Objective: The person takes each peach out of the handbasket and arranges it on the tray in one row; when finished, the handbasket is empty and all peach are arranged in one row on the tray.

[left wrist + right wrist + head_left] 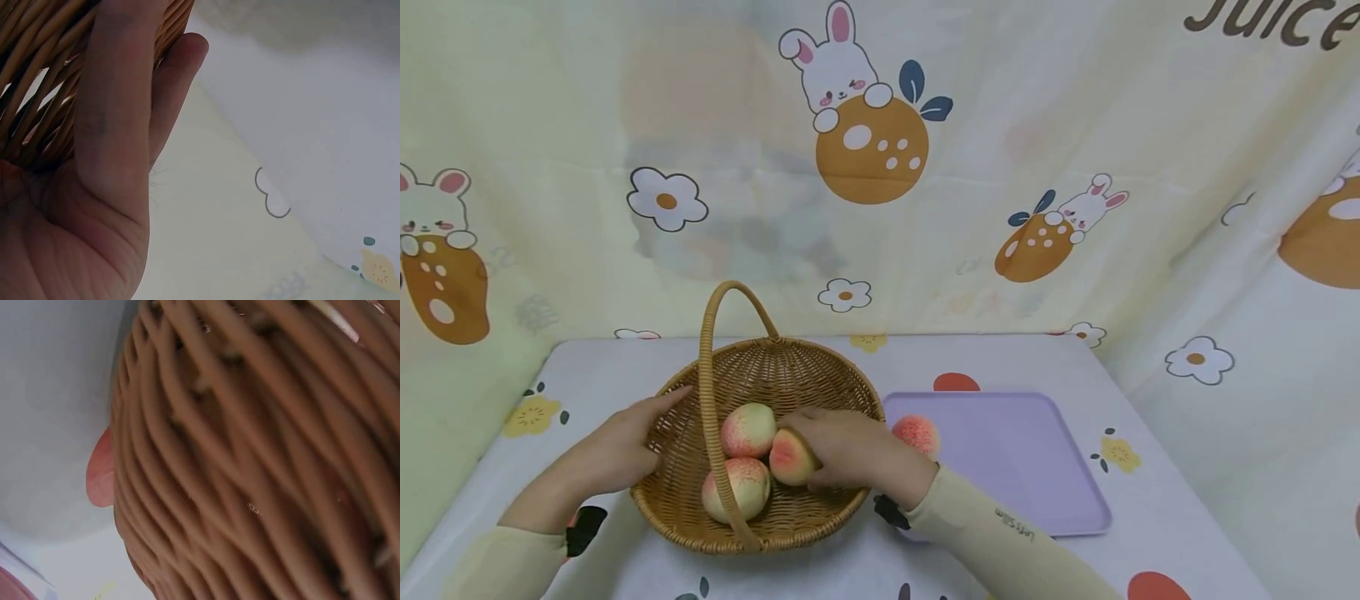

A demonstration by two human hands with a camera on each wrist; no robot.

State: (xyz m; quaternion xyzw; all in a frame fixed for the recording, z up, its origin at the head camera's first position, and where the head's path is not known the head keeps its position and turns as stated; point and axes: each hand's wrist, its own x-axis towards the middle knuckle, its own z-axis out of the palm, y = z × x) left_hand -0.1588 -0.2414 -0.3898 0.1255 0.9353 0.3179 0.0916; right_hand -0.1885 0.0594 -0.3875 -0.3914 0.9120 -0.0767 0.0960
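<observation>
A brown wicker basket (797, 375) with a tall arched handle (707, 367) stands on the table and holds several peaches. My left hand (613, 446) grips the basket's left rim; in the left wrist view its fingers (115, 112) lie along the woven wall. Inside the basket, my right hand (850, 450) holds a yellow-red peach (792, 458) between thumb and fingers. Left of it lie a pale pink peach (748, 429) and another peach (737, 492), partly behind the handle. The basket's weave (250, 456) hides the right hand in the right wrist view.
A lilac tray (1007, 467) lies right of the basket, with one red-pink peach (917, 435) at its left side, partly behind my right forearm. The patterned tablecloth (610, 367) covers the table. A printed curtain (737, 167) hangs behind and at both sides.
</observation>
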